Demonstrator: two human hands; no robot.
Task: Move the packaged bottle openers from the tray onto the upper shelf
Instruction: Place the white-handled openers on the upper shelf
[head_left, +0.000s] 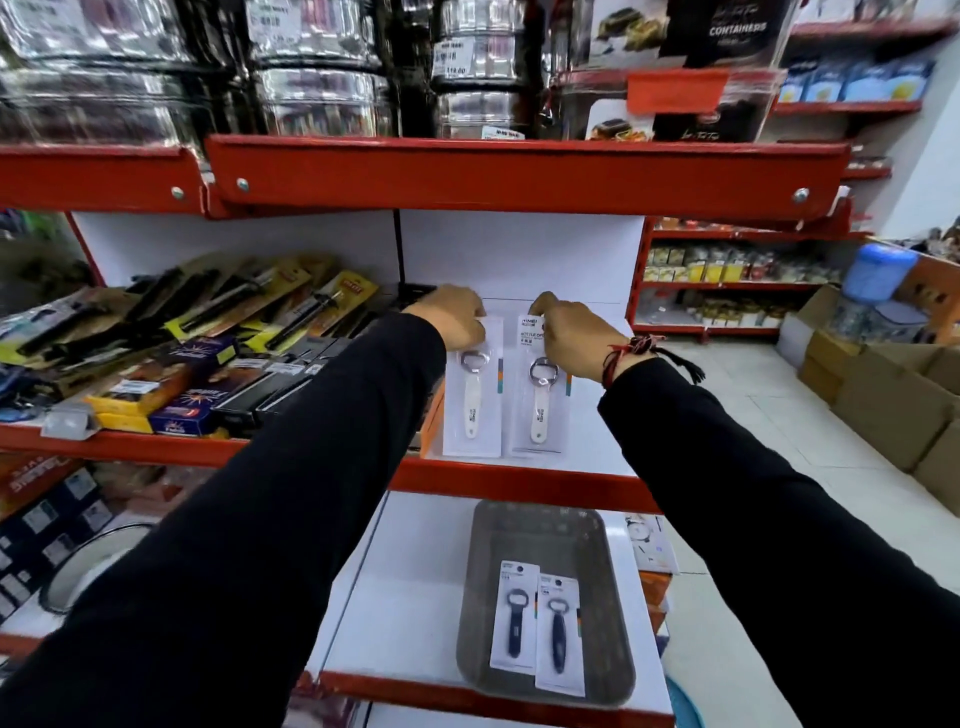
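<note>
Your left hand (457, 322) and right hand (569, 332) each pinch the top of a white opener pack (472, 400) (540, 400) on the upper shelf (597, 457). Lay them flat, side by side, edges square (two dark ones wait in the tray (483, 540)).

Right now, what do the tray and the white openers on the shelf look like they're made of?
Tray: probably brushed metal, dull grey with a soft sheen. White openers: shiny chromed metal heads on glossy white handles, likely plastic or painted; each sits on white card, apparently under clear film.
</note>
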